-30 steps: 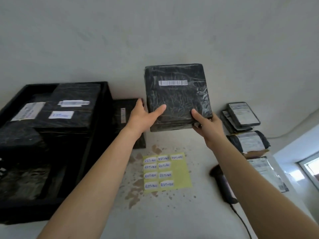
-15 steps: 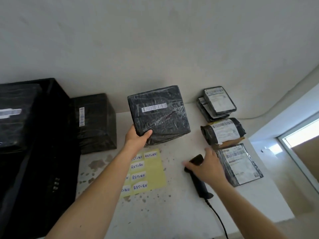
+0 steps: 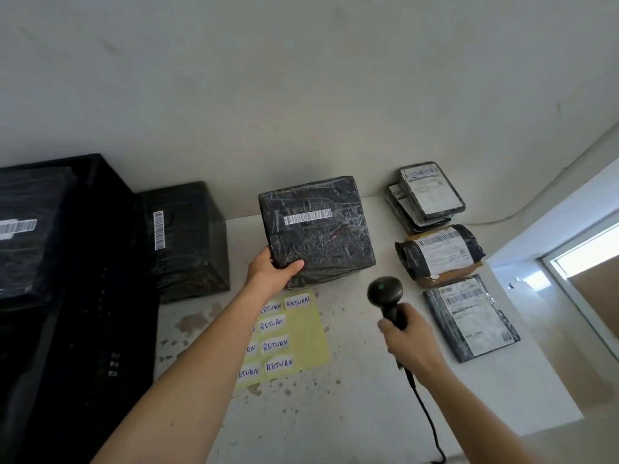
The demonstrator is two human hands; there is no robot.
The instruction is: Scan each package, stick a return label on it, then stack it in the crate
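- The right hand is nearest. Its fingers are curled tight round the handle of the scanner. The scanner's round head points up toward the box. Its cord runs down off the table edge.
- Under the left arm lies a yellow sheet on the white table. It has white stickers on it, each with the word RETURN. The arm hides part of the sheet.
- The left hand grips the near left corner of the box. The thumb lies on top and the other fingers go under, out of sight.
- The box is black and wrapped in shiny film. It is tipped up off the table, above the top of the sheet. Its barcode faces up and nothing covers it.
- I think the scan step is on now. The box has no RETURN sticker yet.
- Next, the scanner head needs to aim right at the barcode. The left hand should keep the box steady.
- On the right lie four flat parcels with white labels, waiting.
- On the left sits another black box by the wall, just beside the black crate.
- The crate already has wrapped boxes in it.
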